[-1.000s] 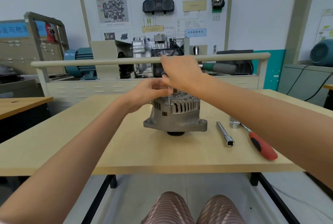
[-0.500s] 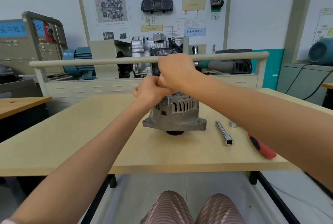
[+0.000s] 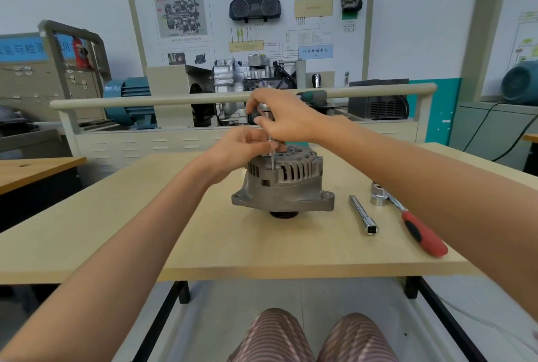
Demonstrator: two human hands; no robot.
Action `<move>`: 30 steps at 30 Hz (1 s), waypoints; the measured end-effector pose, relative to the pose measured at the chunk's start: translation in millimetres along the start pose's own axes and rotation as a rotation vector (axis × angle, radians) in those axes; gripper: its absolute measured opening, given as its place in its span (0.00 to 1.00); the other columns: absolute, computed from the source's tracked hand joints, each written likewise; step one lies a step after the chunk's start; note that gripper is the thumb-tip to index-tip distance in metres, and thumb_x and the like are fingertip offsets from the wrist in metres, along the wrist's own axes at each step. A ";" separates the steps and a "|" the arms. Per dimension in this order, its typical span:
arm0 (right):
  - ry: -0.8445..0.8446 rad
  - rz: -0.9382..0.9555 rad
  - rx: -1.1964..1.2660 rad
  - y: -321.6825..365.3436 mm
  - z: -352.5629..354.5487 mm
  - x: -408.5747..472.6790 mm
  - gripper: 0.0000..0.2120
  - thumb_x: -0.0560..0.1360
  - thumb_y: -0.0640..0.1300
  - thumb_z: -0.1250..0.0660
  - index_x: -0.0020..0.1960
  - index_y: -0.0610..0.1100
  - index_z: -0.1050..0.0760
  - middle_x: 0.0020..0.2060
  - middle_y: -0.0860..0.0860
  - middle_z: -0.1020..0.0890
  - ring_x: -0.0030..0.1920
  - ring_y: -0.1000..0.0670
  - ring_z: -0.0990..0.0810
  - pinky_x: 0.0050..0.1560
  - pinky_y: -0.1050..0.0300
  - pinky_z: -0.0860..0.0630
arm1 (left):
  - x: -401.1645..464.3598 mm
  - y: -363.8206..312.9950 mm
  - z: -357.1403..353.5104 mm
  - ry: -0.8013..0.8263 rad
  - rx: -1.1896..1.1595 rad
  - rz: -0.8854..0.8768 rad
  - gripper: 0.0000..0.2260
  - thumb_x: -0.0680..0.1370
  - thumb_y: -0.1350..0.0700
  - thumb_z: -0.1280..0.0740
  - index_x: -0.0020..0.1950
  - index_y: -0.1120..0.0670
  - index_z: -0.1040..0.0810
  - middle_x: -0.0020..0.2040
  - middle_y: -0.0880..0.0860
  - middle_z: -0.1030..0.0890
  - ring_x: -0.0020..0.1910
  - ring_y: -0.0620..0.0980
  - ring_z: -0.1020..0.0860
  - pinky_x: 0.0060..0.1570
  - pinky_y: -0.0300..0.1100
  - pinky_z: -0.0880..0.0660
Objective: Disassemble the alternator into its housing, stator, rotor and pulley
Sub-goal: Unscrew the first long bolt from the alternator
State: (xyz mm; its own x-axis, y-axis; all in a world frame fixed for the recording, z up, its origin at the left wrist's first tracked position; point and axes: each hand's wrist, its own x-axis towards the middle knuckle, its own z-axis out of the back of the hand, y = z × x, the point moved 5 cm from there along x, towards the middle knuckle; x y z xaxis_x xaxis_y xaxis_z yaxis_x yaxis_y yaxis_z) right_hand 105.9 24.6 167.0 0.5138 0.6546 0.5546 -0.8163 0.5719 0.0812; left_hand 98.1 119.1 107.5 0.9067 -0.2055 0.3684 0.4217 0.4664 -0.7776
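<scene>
Head view: grey cast-aluminium alternator (image 3: 283, 187) stands pulley-down at mid wooden table (image 3: 116, 233). A thin steel through-bolt (image 3: 272, 155) rises from its top rim. Left hand (image 3: 244, 147) pinches the bolt's shank; right hand (image 3: 279, 117) grips its upper end. Right of the grip lie a chrome extension bar (image 3: 362, 214) and a red-handled ratchet (image 3: 413, 222).

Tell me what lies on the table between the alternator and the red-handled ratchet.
A loose metal socket extension bar, lying apart from both the alternator and ratchet, in the head view.
</scene>
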 end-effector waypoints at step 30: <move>-0.121 -0.270 -0.722 17.2 1.8 5.3 0.06 0.77 0.43 0.42 0.42 0.45 0.35 0.31 0.49 0.37 0.31 0.49 0.30 0.31 0.57 0.30 | 9.5 -4.5 -0.1 -0.192 0.157 0.012 0.07 0.72 0.60 0.26 0.45 0.60 0.21 0.41 0.57 0.20 0.41 0.49 0.24 0.45 0.44 0.25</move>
State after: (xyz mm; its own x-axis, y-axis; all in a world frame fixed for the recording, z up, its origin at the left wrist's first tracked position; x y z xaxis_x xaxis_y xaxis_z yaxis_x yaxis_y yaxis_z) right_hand 94.2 37.0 172.8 0.6042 0.4123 0.6819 -0.2714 0.9110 -0.3104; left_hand 104.8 115.0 114.4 0.8866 -0.0387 0.4610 0.3898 0.5991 -0.6994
